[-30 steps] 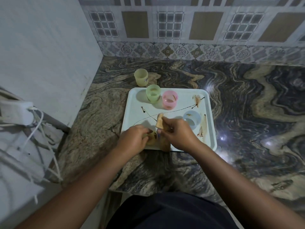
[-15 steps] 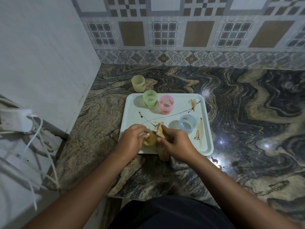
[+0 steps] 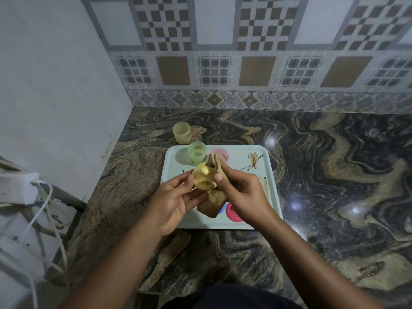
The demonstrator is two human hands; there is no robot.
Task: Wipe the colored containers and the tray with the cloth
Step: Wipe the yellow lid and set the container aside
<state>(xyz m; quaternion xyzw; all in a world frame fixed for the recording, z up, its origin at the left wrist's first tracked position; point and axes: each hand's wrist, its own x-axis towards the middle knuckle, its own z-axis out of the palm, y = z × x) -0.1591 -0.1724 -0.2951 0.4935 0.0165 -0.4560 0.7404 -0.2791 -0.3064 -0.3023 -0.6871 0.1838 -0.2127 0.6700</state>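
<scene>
Left hand (image 3: 176,197) curls its fingers round a small round yellow plastic container (image 3: 204,179), holding it raised above the white rectangular plastic tray (image 3: 240,152). The right hand (image 3: 243,192) pinches a crumpled beige cloth (image 3: 213,204) against the container's side, the loose end hanging toward the tray. At the tray's far-left corner stand a translucent green plastic cup (image 3: 197,152) and, just beside it, a pink plastic cup (image 3: 223,153) partly hidden by the cloth, while a pale yellow plastic cup (image 3: 181,132) stands on the swirled dark marble counter (image 3: 334,175) just beyond that corner.
</scene>
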